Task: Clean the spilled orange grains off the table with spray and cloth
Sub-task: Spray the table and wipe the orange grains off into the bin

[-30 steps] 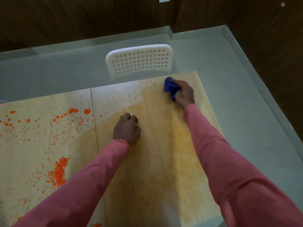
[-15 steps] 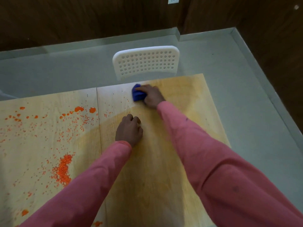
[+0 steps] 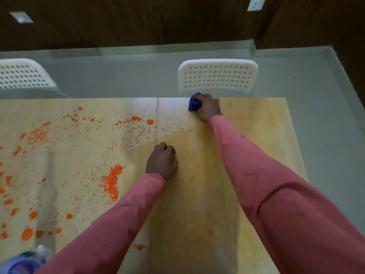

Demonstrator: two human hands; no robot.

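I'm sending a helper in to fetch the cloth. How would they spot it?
Find the pale wooden table and follow its far edge to the white perforated chair. There the right hand grips the small crumpled blue cloth, the only blue thing there.

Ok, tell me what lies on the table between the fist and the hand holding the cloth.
Head view: between the left hand and the right hand gripping the blue cloth, only bare, orange-smeared table with stray orange grains.

No readable text, blurred label on the spray bottle [image 3: 23,262] near the left sleeve, nothing legible
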